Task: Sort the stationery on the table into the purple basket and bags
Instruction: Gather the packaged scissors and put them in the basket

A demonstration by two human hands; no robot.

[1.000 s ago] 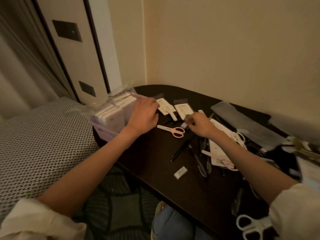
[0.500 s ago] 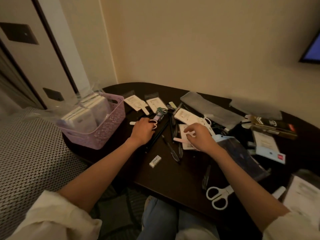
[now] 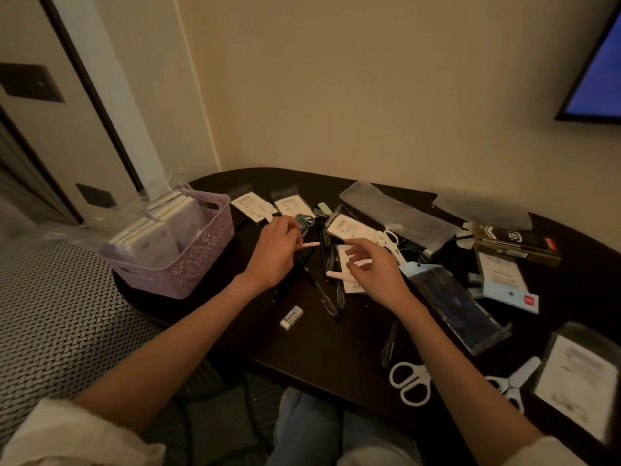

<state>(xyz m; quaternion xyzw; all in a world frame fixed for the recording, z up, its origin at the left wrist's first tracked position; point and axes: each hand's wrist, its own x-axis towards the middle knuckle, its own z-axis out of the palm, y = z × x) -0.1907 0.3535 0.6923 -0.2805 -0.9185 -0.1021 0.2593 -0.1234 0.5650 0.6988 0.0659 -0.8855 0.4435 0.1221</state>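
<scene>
The person sits at a dark table [image 3: 319, 344] strewn with stationery, both forearms stretched out over it. The left hand [image 3: 274, 253] is curled around something pale pink, whose slim tip [image 3: 311, 244] pokes out to the right past the fingers; it looks like the blade end of the pink scissors, though the dim light leaves me unsure. The right hand [image 3: 374, 274] hovers with its fingers loosely bent above a white card [image 3: 347, 264], and a second pink piece [image 3: 337, 275] sticks out leftward from under it; whether the fingers actually grip that piece I cannot tell. At the table's left end stands the purple basket [image 3: 198, 260], already packed with upright white packets [image 3: 151, 230] in clear wrap. Between the hands lie several dark pens [image 3: 322, 294], and nearer the person a small white eraser [image 3: 291, 317] sits on its own. Flat plastic bags [image 3: 396, 210] rest along the wall side. Two white scissors [image 3: 411, 381] lie near the front edge by the right forearm, beside a dark clear-fronted pouch [image 3: 453, 304].
</scene>
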